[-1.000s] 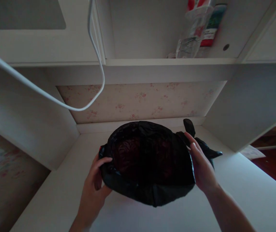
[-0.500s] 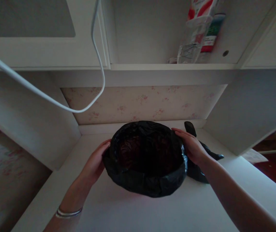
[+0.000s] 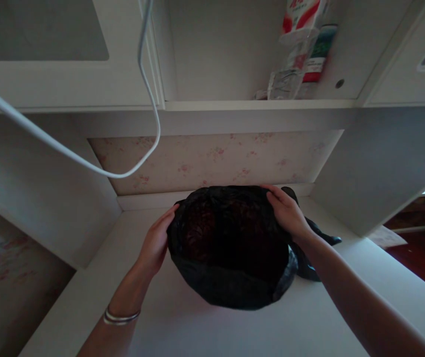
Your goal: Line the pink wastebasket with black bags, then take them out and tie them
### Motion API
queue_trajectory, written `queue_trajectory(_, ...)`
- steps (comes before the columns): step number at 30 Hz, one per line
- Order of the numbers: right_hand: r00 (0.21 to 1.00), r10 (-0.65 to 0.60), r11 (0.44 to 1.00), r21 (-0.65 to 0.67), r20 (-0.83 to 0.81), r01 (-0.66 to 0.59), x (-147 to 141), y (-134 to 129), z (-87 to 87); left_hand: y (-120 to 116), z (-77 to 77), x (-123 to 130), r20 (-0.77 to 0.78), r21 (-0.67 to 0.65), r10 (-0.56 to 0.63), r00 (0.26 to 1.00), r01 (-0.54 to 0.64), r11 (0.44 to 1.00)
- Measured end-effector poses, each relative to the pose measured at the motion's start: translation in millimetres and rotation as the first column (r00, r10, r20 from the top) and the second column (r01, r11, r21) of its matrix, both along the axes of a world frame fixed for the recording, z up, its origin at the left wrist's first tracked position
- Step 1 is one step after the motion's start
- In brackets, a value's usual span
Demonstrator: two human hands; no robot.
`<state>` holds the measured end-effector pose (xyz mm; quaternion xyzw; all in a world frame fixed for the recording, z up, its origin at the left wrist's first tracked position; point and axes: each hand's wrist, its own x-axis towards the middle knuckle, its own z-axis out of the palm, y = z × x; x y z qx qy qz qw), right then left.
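Observation:
A black plastic bin bag (image 3: 230, 285) lines a round bin and folds over its rim, its mouth facing up toward me. Its inside looks dark with a reddish tint, and the bin itself is almost wholly covered. At the left rim my left hand (image 3: 159, 240) grips the bag's edge, a silver bangle on that wrist. My right hand (image 3: 288, 213) holds the back right of the rim, fingers lying along the folded edge. Partly hidden behind my right forearm, a second black plastic bag (image 3: 305, 265) lies crumpled on the white tabletop (image 3: 182, 332).
A white cable (image 3: 119, 175) hangs in a loop at the upper left. Above the tabletop, an open cabinet shelf (image 3: 257, 105) holds a clear plastic container (image 3: 284, 84) and a red-and-green package (image 3: 318, 54). White side panels (image 3: 379, 163) flank the space.
The bagged rim has tilted and shifted slightly right, with more folded bag showing at the front. Both hands have moved along with it, the right one further over the back rim.

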<state>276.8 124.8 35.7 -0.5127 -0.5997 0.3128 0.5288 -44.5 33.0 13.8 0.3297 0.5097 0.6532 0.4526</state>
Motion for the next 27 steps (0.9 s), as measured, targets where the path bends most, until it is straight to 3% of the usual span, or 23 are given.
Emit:
queue_trajectory(3, 0.993, 0.048, 0.996, 0.070, 0.110, -0.056, -3.9, -0.2, 4.9, 7.4, -0.3, 0.2, -0.182, 0.047, 0.039, 0.982, -0.031, 0.998)
queue_trajectory(6, 0.977, 0.043, 0.987, 0.146, 0.211, -0.075, -5.5, -4.8, 8.6, 11.0, 0.1, -0.7, -0.256, 0.102, 0.108, 0.961, -0.084, 0.991)
queue_trajectory(10, 0.948, -0.020, 0.926, 0.364, 0.318, -0.102, -3.8, -15.7, 10.1, 6.6, -3.7, -2.2, -0.407, 0.267, 0.242, 0.881, -0.139, 0.954)
queue_trajectory(12, 0.963, -0.072, 0.887, 0.458, 0.261, -0.058, -4.0, -20.4, 8.9, 3.7, -8.5, -1.7, -0.422, 0.356, 0.334, 0.843, -0.185, 0.916)
queue_trajectory(15, 0.979, -0.202, 0.833, 0.531, 0.032, 0.155, -6.0, -22.7, 6.5, 2.8, -15.3, -0.3, -0.278, 0.406, 0.446, 0.851, -0.316, 0.857)
queue_trajectory(16, 0.974, -0.217, 0.827, 0.517, -0.067, 0.220, -5.9, -22.4, 5.9, 3.0, -16.7, -0.4, -0.215, 0.402, 0.479, 0.851, -0.369, 0.838)
queue_trajectory(18, 0.949, -0.174, 0.867, 0.415, -0.265, 0.275, -3.0, -21.4, 4.2, 2.6, -17.4, -2.6, -0.098, 0.382, 0.528, 0.844, -0.458, 0.803)
queue_trajectory(22, 0.857, -0.085, 0.974, 0.139, -0.509, 0.179, 15.7, -25.0, -8.1, -8.5, -14.6, -13.8, 0.021, 0.357, 0.535, 0.844, -0.507, 0.785)
queue_trajectory(27, 0.848, -0.113, 0.991, -0.003, -0.517, 0.131, 39.1, -45.7, -45.0, -29.3, -20.0, -27.2, 0.238, 0.327, 0.287, 0.928, -0.355, 0.876)
